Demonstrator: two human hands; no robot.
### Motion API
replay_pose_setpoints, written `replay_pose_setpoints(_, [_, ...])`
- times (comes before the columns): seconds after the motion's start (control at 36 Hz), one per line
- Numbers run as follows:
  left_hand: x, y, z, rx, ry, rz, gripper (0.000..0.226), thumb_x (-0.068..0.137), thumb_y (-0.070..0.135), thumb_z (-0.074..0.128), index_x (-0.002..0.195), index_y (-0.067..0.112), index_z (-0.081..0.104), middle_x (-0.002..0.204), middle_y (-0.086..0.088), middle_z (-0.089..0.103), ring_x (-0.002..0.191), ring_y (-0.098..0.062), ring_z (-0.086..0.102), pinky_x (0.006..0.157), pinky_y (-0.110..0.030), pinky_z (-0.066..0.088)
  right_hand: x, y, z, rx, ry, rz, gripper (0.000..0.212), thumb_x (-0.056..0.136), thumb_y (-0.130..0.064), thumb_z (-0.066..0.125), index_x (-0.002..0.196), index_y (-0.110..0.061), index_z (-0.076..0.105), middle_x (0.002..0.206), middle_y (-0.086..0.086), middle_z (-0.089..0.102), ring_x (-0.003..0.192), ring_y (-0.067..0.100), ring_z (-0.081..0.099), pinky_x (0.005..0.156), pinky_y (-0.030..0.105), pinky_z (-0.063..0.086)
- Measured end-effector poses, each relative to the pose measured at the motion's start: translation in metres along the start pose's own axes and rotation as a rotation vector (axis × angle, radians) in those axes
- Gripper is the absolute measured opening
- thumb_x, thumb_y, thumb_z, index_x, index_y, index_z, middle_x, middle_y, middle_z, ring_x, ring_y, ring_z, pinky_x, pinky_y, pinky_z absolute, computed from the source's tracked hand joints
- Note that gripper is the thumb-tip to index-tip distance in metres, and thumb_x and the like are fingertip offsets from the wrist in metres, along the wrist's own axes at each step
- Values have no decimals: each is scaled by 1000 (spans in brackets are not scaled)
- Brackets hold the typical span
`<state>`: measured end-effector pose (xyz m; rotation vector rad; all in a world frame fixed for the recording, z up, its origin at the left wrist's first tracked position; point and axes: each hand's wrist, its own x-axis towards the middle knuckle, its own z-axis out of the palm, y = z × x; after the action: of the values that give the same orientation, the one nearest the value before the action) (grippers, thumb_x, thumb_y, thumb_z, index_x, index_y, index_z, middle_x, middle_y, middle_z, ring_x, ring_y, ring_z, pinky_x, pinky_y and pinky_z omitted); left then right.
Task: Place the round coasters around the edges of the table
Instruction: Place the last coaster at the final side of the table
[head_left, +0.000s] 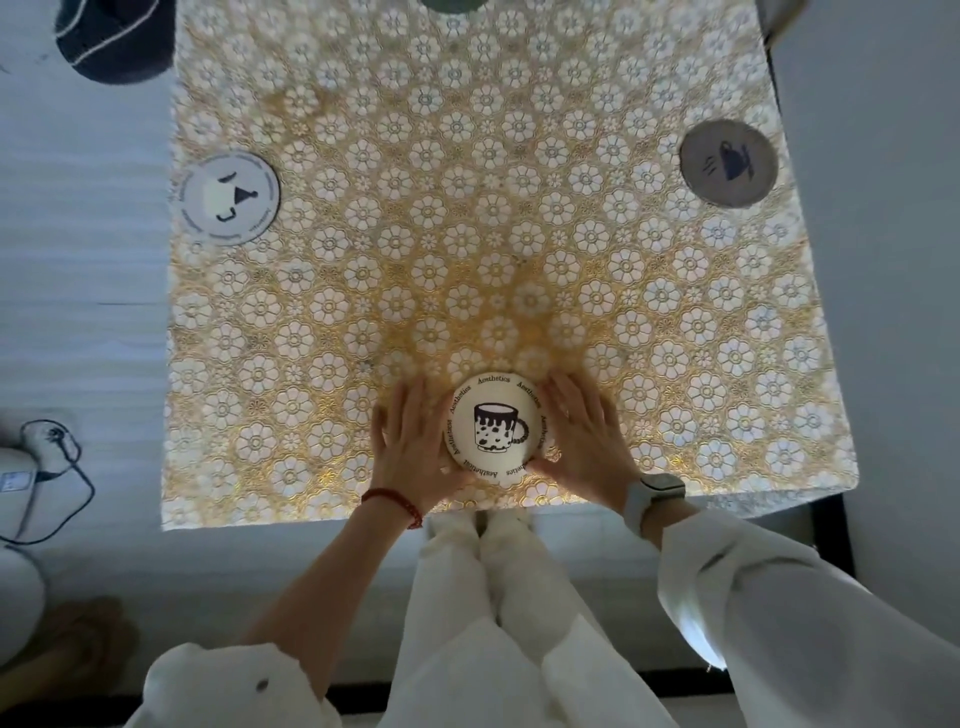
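A cream round coaster (496, 427) with a printed mug and the word "Aesthetics" lies flat near the table's front edge. My left hand (410, 441) rests against its left rim and my right hand (584, 436) against its right rim, fingers spread on the cloth. A white coaster (231, 197) with black marks lies at the left edge. A grey coaster (728, 163) with a blue cup drawing lies at the right edge. A dark green round coaster (451, 4) shows partly at the far edge, cut off by the frame.
The square table (467, 234) wears a gold and white floral cloth. A dark round cushion (117, 39) lies on the floor at top left. A white device with a black cable (47, 467) sits on the floor at left. My legs stand against the front edge.
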<state>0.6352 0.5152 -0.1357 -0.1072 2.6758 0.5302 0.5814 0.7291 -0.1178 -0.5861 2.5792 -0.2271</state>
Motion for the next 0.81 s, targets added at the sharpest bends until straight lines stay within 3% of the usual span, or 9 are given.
replay_pose_setpoints(0.25, [-13,0,5,-74,59,-32,107,57,54,73,142,22,18,155,-14,4,142,-29,-7,113,-49,-7,0,-8,0,-36,-42,7,97,72,-52,62,142,-15,6,155,12,-6,141,35,-6,114,51,1])
replay_pose_setpoints(0.36, [-15,0,7,-73,41,-44,107,58,53,72,143,22,15,155,-11,2,142,-27,-9,113,-48,-8,-1,-11,0,-25,-58,14,97,74,-49,61,143,-16,2,154,13,-11,140,35,-14,115,51,-4])
replay_pose_setpoints(0.81, [-17,1,9,-48,42,-51,108,60,54,69,143,28,6,156,-10,0,142,-26,-10,113,-48,-10,-4,-14,2,-44,-79,41,91,80,-49,55,143,-16,-3,154,10,-13,141,31,-15,114,52,-5])
